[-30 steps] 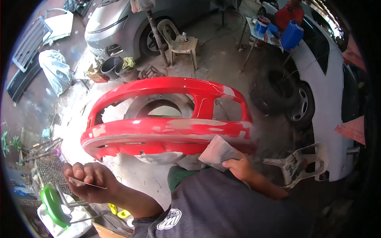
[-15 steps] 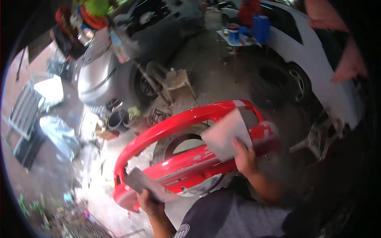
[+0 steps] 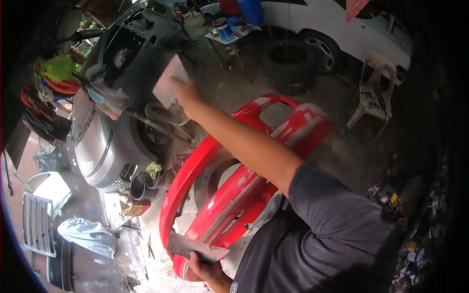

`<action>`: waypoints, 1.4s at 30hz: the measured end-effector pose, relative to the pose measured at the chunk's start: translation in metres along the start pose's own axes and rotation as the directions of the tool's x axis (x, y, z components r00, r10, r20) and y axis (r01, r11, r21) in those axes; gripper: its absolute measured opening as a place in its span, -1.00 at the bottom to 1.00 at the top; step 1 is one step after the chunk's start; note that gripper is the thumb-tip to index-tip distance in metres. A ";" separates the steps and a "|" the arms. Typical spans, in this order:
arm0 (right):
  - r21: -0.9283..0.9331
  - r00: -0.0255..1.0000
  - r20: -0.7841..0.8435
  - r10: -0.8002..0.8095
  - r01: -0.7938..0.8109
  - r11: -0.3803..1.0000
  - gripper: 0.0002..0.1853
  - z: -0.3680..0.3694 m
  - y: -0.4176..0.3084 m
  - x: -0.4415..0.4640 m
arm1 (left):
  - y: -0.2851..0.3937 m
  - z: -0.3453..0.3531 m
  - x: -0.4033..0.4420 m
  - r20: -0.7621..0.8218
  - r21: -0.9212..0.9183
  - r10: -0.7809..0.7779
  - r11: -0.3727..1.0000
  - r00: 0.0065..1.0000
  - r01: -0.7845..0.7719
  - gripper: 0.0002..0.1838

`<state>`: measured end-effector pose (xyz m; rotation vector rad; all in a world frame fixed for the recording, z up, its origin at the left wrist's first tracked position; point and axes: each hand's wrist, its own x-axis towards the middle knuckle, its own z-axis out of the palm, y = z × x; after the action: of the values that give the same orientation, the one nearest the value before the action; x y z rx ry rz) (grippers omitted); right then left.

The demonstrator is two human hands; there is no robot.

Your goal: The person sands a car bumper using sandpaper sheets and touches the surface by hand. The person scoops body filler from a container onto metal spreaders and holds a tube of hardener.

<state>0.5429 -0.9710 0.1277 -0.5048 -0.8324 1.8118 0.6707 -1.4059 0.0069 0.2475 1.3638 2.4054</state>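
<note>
Red bumper (image 3: 216,207), glossy, marked with pale dull patches: lay aslant directly in front of the person (image 3: 312,246), its openwork side facing away; what bore its weight could not be made out.

Bench (image 3: 213,36), one, standing well apart beyond the bumper.

Chair (image 3: 373,101), one, pale plastic, off to the right of the bumper.

Tyres (image 3: 288,74), dark, seemingly stacked, between the bench and the chair.

Blue container (image 3: 251,11), one, at the bench's right end, cropped above.

Paint can (image 3: 223,27), one, on the bench.

Pinkish sheet (image 3: 164,88), thin: gripped in the right hand (image 3: 188,96), arm outstretched across the bumper in view.

Grey sheet (image 3: 189,245), narrower: pinched in the left hand (image 3: 205,269) before the bumper's near left end; contact could not be told.
</note>
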 end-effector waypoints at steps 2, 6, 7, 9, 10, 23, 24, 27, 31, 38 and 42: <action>0.180 0.974 0.178 0.139 -0.171 0.969 -0.60 -0.039 -0.005 -0.041 | -0.002 -0.001 0.011 0.022 0.007 -0.018 1.000 1.000 0.017 -0.45; 0.357 0.927 0.328 0.180 -0.299 0.885 -0.74 -0.148 -0.016 -0.129 | -0.002 0.004 0.038 0.119 0.023 -0.100 0.995 0.988 0.097 -0.54; 0.456 0.917 0.333 0.218 -0.359 0.814 -0.74 -0.179 -0.018 -0.145 | -0.005 0.011 0.045 0.132 0.026 -0.116 0.993 0.984 0.113 -0.56; 0.482 0.942 0.199 0.272 -0.335 0.809 -0.71 -0.224 -0.053 -0.184 | -0.013 0.024 0.061 0.184 0.059 -0.158 0.987 0.970 0.149 -0.55; 0.488 0.962 0.122 0.245 -0.273 0.829 -0.69 -0.252 -0.062 -0.197 | -0.018 0.025 0.072 0.229 0.085 -0.207 0.978 0.951 0.192 -0.54; -0.952 0.994 -0.034 -0.102 -0.001 0.306 -0.51 -0.314 -0.018 -0.279 | -0.070 0.104 0.176 0.508 0.433 -0.608 0.792 0.610 0.429 -0.38; -0.947 0.997 -0.052 -0.054 -0.032 0.320 -0.50 -0.310 -0.015 -0.274 | -0.070 0.104 0.180 0.501 0.453 -0.617 0.784 0.606 0.424 -0.39; -0.967 0.990 -0.056 -0.131 -0.021 0.255 -0.47 -0.304 -0.002 -0.262 | -0.072 0.099 0.189 0.478 0.493 -0.657 0.750 0.583 0.441 -0.39; -0.991 0.969 -0.011 -0.245 0.023 0.135 -0.54 -0.299 0.012 -0.251 | -0.062 0.103 0.180 0.464 0.525 -0.714 0.698 0.524 0.487 -0.38; -0.990 0.981 0.013 -0.195 0.040 0.133 -0.43 -0.277 0.013 -0.245 | -0.070 0.082 0.201 0.431 0.603 -0.735 0.666 0.524 0.438 -0.47; -0.985 0.982 0.019 -0.186 0.050 0.163 -0.39 -0.268 0.019 -0.247 | -0.071 0.079 0.206 0.428 0.613 -0.743 0.657 0.514 0.438 -0.50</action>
<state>0.8054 -1.1222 -0.0763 -1.3162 -1.9233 0.7833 0.5233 -1.2291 -0.0188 0.5549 1.3032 1.1985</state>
